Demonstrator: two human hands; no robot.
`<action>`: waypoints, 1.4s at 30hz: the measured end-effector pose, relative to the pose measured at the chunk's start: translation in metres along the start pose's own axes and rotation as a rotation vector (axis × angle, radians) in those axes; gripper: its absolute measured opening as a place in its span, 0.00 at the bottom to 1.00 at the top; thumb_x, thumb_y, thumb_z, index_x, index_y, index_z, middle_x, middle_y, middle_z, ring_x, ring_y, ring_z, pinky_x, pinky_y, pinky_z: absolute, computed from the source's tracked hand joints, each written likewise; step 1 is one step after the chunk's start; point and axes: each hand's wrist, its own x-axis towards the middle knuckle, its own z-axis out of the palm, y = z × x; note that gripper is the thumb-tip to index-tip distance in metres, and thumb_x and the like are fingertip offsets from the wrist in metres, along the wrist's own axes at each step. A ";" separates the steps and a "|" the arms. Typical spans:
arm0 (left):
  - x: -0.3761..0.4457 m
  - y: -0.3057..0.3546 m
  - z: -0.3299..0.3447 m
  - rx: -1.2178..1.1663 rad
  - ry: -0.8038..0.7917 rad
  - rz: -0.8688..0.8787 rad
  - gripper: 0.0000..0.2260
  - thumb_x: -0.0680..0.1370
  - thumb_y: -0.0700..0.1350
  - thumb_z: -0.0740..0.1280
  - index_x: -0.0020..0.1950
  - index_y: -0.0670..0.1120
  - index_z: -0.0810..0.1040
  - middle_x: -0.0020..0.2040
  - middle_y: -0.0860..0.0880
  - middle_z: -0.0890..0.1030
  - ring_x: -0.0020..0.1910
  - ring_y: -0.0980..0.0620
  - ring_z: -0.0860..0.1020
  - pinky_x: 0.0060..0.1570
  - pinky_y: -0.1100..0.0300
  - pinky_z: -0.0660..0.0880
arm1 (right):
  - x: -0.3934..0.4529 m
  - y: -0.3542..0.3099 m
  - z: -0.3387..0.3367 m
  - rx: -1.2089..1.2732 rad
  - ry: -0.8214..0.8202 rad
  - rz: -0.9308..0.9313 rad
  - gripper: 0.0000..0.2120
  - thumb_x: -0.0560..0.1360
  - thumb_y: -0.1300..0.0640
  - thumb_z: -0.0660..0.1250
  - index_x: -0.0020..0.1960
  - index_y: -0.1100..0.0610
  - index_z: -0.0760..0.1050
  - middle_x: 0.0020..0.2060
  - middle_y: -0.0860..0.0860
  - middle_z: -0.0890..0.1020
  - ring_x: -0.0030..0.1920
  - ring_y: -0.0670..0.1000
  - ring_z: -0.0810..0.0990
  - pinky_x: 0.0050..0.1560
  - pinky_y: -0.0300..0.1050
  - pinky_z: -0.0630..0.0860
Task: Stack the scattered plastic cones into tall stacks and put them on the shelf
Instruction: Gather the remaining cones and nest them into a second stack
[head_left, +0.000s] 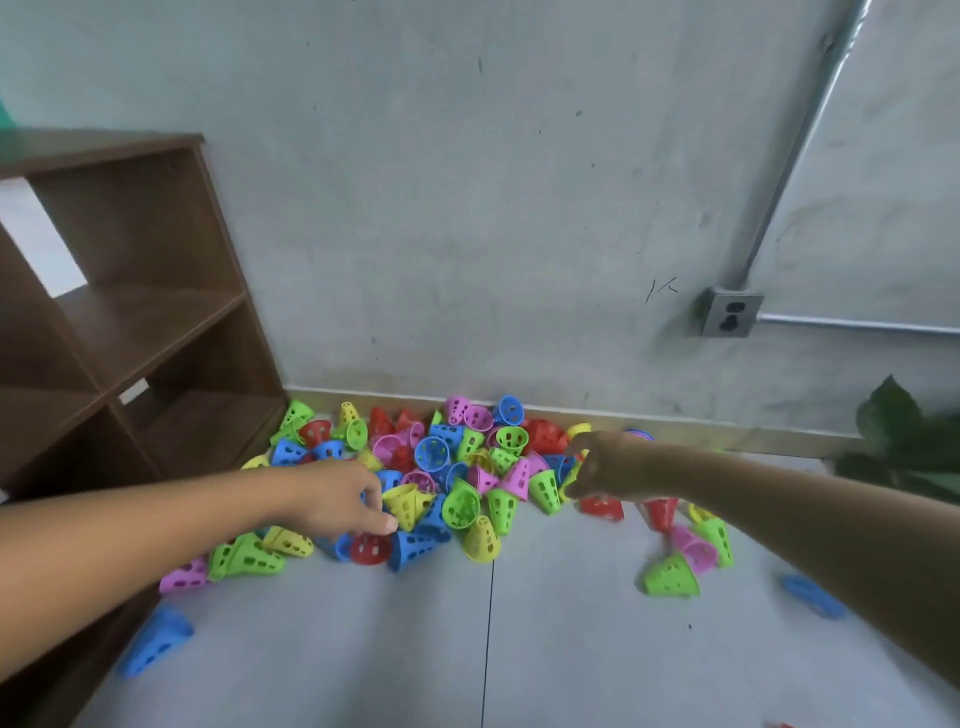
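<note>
Against the wall, cones (447, 467) heaped every way, left hand (337, 499) pinching yellow cone (408, 505) lying sideways, right hand (602, 470) seemingly pinching another.

Bare floor (571, 649) before cone heap (457, 467)

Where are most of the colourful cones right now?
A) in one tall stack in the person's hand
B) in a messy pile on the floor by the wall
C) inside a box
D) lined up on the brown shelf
B: the cones lie jumbled on the floor against the wall, while the compartments of the brown shelf that show hold none.
</note>
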 end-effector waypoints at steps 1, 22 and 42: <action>0.011 0.000 -0.002 -0.015 0.002 0.009 0.17 0.79 0.61 0.67 0.56 0.48 0.81 0.48 0.54 0.82 0.42 0.58 0.81 0.38 0.68 0.74 | 0.008 0.000 0.003 0.026 -0.001 -0.007 0.30 0.75 0.44 0.71 0.74 0.50 0.67 0.59 0.50 0.81 0.55 0.52 0.81 0.60 0.48 0.77; 0.243 -0.119 0.081 -0.263 0.138 0.136 0.24 0.78 0.53 0.71 0.72 0.53 0.70 0.72 0.50 0.70 0.69 0.51 0.70 0.66 0.56 0.69 | 0.250 0.000 0.103 0.096 -0.111 0.009 0.31 0.77 0.49 0.72 0.76 0.51 0.63 0.66 0.53 0.77 0.49 0.48 0.78 0.49 0.44 0.76; 0.245 -0.126 0.141 -0.120 0.690 0.196 0.04 0.78 0.42 0.65 0.46 0.45 0.80 0.39 0.46 0.82 0.41 0.44 0.78 0.42 0.46 0.77 | 0.209 -0.014 0.236 0.244 0.162 -0.051 0.32 0.76 0.52 0.72 0.76 0.52 0.62 0.62 0.59 0.76 0.60 0.60 0.76 0.62 0.57 0.74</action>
